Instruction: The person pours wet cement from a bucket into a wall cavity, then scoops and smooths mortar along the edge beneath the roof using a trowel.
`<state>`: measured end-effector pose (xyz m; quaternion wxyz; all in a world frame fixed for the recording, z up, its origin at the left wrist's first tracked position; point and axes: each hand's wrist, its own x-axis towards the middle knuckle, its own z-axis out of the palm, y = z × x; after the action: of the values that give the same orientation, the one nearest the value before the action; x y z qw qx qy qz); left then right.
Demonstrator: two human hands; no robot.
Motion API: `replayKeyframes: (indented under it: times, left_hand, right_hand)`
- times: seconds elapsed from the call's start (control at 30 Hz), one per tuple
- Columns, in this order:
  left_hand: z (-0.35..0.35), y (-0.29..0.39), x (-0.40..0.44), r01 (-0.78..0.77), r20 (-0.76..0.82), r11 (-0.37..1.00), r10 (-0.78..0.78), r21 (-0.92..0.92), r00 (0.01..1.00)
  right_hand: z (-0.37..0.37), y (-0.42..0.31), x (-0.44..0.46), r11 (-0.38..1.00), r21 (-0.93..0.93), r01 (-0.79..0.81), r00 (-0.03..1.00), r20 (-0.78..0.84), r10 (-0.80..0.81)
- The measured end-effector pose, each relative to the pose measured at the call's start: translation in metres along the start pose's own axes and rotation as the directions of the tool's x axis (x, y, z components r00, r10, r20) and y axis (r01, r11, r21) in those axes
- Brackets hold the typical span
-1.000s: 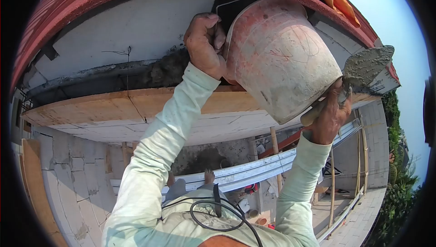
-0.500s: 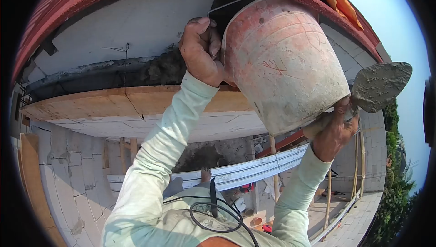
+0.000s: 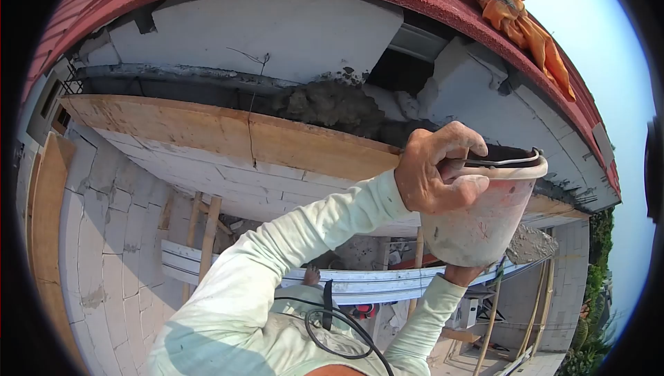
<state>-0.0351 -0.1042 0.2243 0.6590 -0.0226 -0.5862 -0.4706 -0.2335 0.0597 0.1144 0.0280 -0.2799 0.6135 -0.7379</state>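
Left grip (image 3: 439,175) is closed on the rim of the bucket (image 3: 467,227); the right grip (image 3: 462,274) mostly hides under it, so I can't tell. Tipped before, the bucket is now nearly upright by the wooden board (image 3: 207,125), so it likely isn't pouring. It looks pinkish, grey and dirty.

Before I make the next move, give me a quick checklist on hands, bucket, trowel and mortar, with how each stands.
1. Left hand holding the bucket near its mouth: ok.
2. Bucket mouth uppermost: ok, though slightly tilted.
3. Bucket emptied: cannot tell; its bottom is out of sight.
4. Right hand secure: cannot tell; the bucket's base hides most of it.
5. Trowel blade clean: not ok, coated with mortar.
6. Mortar behind the wooden plank spread evenly: not ok, heaped.
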Motion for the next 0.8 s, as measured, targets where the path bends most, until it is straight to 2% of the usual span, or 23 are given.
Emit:
replayKeyframes:
  times: [0.03, 0.1, 0.23, 0.33, 0.4, 0.43, 0.5, 0.57, 0.6, 0.63, 0.7, 0.77, 0.8]
  left_hand:
    - [0.008, 0.0, -0.007, -0.107, 0.128, 0.992, 0.098, 0.066, 0.987]
    - [0.036, -0.004, -0.016, -0.41, 0.099, 0.909, 0.402, 0.08, 0.91]
    - [0.048, 0.014, -0.045, -0.363, 0.393, 0.915, 0.272, 0.178, 0.878]
    - [0.05, 0.023, -0.052, -0.325, 0.44, 0.927, 0.216, 0.187, 0.872]
    - [0.049, 0.028, -0.046, -0.159, 0.217, 0.985, 0.14, 0.071, 0.966]
    - [0.037, 0.036, -0.044, 0.085, 0.324, 0.994, -0.103, 0.068, 0.94]
    - [0.015, 0.047, -0.029, 0.393, 0.397, 0.907, -0.419, 0.148, 0.817]
    - [0.003, 0.055, -0.024, 0.694, 0.343, 0.719, -0.663, 0.043, 0.666]
    - [0.004, 0.062, -0.018, 0.762, 0.301, 0.644, -0.714, -0.072, 0.632]
    - [0.004, 0.059, -0.021, 0.734, 0.278, 0.668, -0.687, -0.122, 0.672]
    - [-0.008, 0.067, -0.026, 0.792, 0.326, 0.599, -0.731, -0.114, 0.6]
    - [-0.006, 0.083, -0.03, 0.856, 0.203, 0.485, -0.833, -0.178, 0.514]
    - [-0.014, 0.09, -0.029, 0.882, 0.207, 0.444, -0.859, -0.155, 0.469]
  right_hand:
    - [-0.006, 0.012, -0.006, 0.994, -0.008, -0.105, 0.994, 0.027, 0.105]
    - [-0.017, 0.041, -0.021, 0.965, -0.026, -0.26, 0.963, 0.068, 0.261]
    - [-0.044, 0.085, -0.047, 0.886, -0.002, -0.463, 0.883, 0.083, 0.461]
    - [-0.065, 0.112, -0.067, 0.814, 0.04, -0.579, 0.815, 0.064, 0.576]
    - [-0.079, 0.131, -0.085, 0.754, 0.086, -0.651, 0.759, 0.047, 0.65]
    - [-0.084, 0.139, -0.094, 0.725, 0.11, -0.68, 0.732, 0.043, 0.68]
    - [-0.092, 0.156, -0.112, 0.665, 0.165, -0.728, 0.679, 0.038, 0.734]
    - [-0.095, 0.17, -0.128, 0.601, 0.224, -0.767, 0.624, 0.043, 0.78]
    - [-0.094, 0.175, -0.134, 0.579, 0.25, -0.776, 0.607, 0.046, 0.794]
    - [-0.092, 0.183, -0.141, 0.543, 0.279, -0.792, 0.579, 0.062, 0.813]
    - [-0.083, 0.195, -0.154, 0.489, 0.335, -0.805, 0.544, 0.089, 0.834]
    - [-0.069, 0.205, -0.162, 0.455, 0.378, -0.806, 0.532, 0.128, 0.837]
    - [-0.061, 0.209, -0.163, 0.449, 0.391, -0.804, 0.536, 0.148, 0.831]
